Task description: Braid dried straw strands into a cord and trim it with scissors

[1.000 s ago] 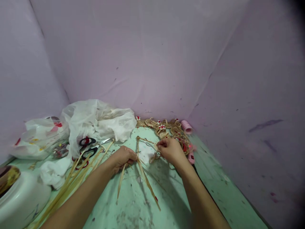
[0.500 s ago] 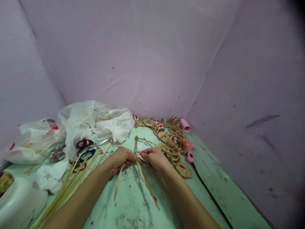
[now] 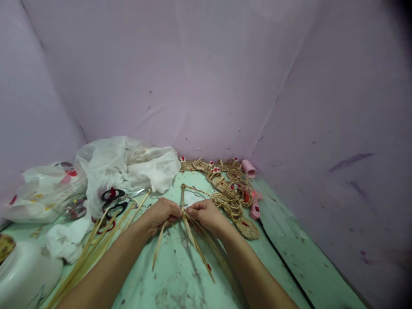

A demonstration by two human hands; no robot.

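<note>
Close together at the middle of the table, my left hand (image 3: 165,214) and my right hand (image 3: 206,216) pinch the strands of a straw braid (image 3: 183,198). Loose flat straw strips (image 3: 193,241) fan out below the fingers towards me, one of them hanging from under my left hand. Beyond my hands the finished braid runs up to a bend, then slants right towards a heap of coiled braided pieces (image 3: 227,204). The fingertips hide the crossing point of the strands.
Left lie black-handled scissors (image 3: 117,209), a bundle of straw strips (image 3: 86,259), plastic bags (image 3: 125,165) and a white container (image 3: 30,272). Right are a pink thread spool (image 3: 249,168) and a pink corded tool (image 3: 255,210) with a red light. Lilac walls enclose the table.
My right hand's fingers have closed in nearer to the braid, and a strip that stuck up at its fingertips has been drawn down. My left hand keeps its grip.
</note>
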